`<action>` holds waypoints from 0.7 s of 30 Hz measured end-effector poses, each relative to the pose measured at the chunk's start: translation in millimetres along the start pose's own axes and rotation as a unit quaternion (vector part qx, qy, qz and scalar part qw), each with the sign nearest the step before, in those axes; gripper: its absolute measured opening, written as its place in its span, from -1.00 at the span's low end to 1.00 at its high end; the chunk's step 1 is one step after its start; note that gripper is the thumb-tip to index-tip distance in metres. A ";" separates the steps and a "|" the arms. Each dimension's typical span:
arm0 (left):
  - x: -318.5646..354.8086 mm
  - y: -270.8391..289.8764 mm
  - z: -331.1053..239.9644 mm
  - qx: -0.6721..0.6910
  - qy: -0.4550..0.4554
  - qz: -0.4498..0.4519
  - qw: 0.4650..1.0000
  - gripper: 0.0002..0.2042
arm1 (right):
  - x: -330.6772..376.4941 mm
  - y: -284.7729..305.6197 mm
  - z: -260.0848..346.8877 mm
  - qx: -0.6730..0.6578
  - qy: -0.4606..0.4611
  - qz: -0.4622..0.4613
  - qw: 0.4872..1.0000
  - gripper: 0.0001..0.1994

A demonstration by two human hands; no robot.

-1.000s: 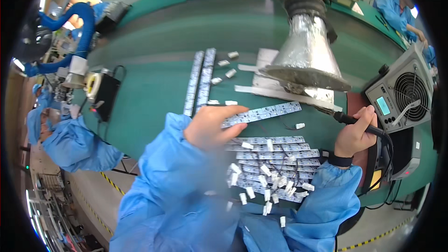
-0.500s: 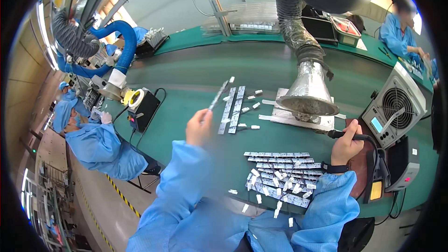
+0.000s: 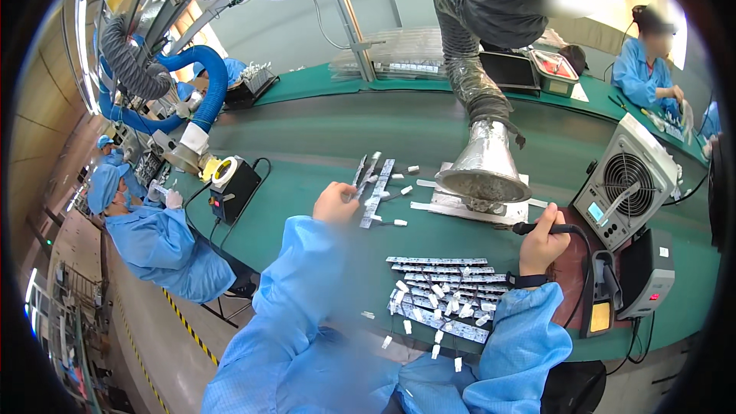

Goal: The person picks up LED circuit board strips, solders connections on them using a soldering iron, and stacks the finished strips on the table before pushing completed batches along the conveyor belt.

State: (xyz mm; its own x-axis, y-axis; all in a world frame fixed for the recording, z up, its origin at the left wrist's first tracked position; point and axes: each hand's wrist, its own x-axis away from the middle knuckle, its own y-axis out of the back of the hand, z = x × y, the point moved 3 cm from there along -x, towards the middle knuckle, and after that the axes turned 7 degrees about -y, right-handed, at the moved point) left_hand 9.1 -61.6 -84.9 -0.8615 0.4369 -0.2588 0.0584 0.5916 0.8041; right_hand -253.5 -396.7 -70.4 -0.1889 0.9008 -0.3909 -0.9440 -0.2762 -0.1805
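Note:
My left hand point(image 3: 336, 203) holds a narrow white circuit strip point(image 3: 359, 172) by its near end, laying it beside other strips point(image 3: 378, 192) lined up on the green bench point(image 3: 307, 146). My right hand point(image 3: 543, 241) grips the black handle of a soldering iron point(image 3: 537, 228), raised over the bench near a metal fume funnel point(image 3: 483, 165). Between my arms lies a pile of more white strips point(image 3: 445, 291) with several small white connectors point(image 3: 441, 310) scattered on them. Both sleeves are blue.
A fan unit point(image 3: 625, 184) and a soldering station point(image 3: 644, 272) stand at the right. A black box with a yellow reel point(image 3: 230, 184) sits at the left. One person in blue point(image 3: 146, 238) works at my left, another point(image 3: 644, 69) at the far right.
My head has lifted, so the bench looks farther away. My left hand carried one strip from the near pile out to the row of strips ahead. My right hand kept the iron still.

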 end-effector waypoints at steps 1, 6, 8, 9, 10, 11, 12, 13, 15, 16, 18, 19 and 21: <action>-0.8 -3.2 1.5 0.040 0.021 -0.009 0.999 -0.74 | -0.3 1.1 0.9 -0.003 -0.004 0.002 1.000 -0.54; -3.3 -13.7 -11.4 0.037 -0.025 -0.029 0.999 -0.74 | -1.1 0.7 4.0 -0.017 -0.001 0.014 1.000 -0.53; -4.9 -15.4 -27.7 0.002 -0.079 -0.006 0.997 -0.75 | -0.6 0.4 3.8 -0.023 -0.005 0.017 1.000 -0.54; -2.3 -12.5 -35.8 -0.006 -0.074 0.000 0.997 -0.75 | -0.3 -1.1 3.2 -0.028 -0.011 0.019 0.999 -0.54; -0.3 -11.8 -36.2 -0.006 -0.071 -0.005 0.997 -0.75 | -0.1 -3.0 3.0 -0.031 -0.008 0.024 0.999 -0.54; 3.5 -7.8 -39.3 -0.009 -0.093 -0.037 0.995 -0.75 | 0.7 -4.2 2.7 -0.024 -0.007 0.021 0.999 -0.54; 8.1 -3.2 -41.9 -0.012 -0.115 -0.069 0.991 -0.75 | 1.5 -5.9 2.6 -0.018 -0.006 0.020 1.000 -0.54; 16.0 1.1 -44.5 -0.021 -0.143 -0.106 0.984 -0.75 | 2.0 -6.8 1.8 -0.014 -0.007 0.016 1.000 -0.55; 37.6 10.5 -50.8 0.005 -0.162 -0.136 0.977 -0.77 | 4.2 -6.5 -3.1 -0.034 -0.025 0.016 0.999 -0.58; 50.6 14.5 -53.9 0.031 -0.189 -0.157 0.969 -0.79 | 3.9 -5.4 -4.7 -0.049 -0.033 0.021 0.998 -0.59; 86.8 17.1 -53.4 0.124 -0.180 -0.174 0.960 -0.85 | 6.5 -8.3 -0.1 -0.038 -0.015 0.003 0.999 -0.61; 110.7 13.2 -58.2 0.156 -0.169 -0.188 0.955 -0.89 | 4.5 -2.7 -2.3 -0.028 -0.015 0.009 0.999 -0.63; 170.8 6.9 -64.5 0.174 -0.192 -0.223 0.940 -0.96 | -3.2 3.9 -24.3 -0.019 0.008 0.010 1.000 -0.67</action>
State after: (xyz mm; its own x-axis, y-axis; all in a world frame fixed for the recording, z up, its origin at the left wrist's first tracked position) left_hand -170.1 -26.6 -89.0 -0.5969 0.2660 -0.7570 -0.0468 0.9303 0.3638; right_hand -250.0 -408.8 -91.8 -0.2036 0.8898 -0.4085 -0.9291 -0.3072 -0.2061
